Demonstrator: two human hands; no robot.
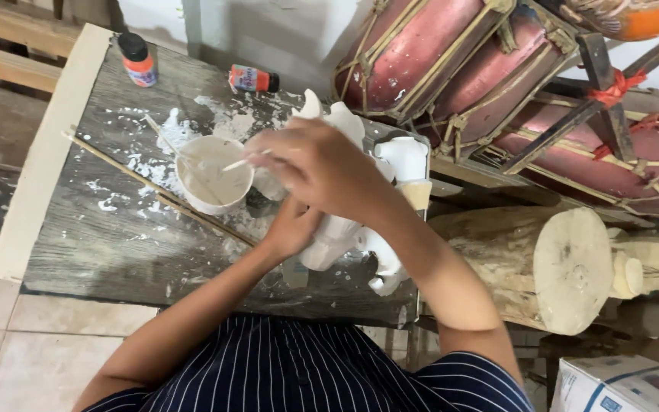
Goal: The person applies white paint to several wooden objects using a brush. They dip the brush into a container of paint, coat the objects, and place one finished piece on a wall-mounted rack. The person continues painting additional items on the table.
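A white figurine stands on the grey wooden table, partly hidden by my arms. My left hand grips its lower side. My right hand is over its top and pinches a thin white-coated stick that points toward a white cup of white paint at the left. Another thin stick leans in the cup.
Two small paint bottles stand and lie at the table's far side. A long thin stick lies across the paint-spattered top. Red drums and a cut log crowd the right; a cardboard box sits lower right.
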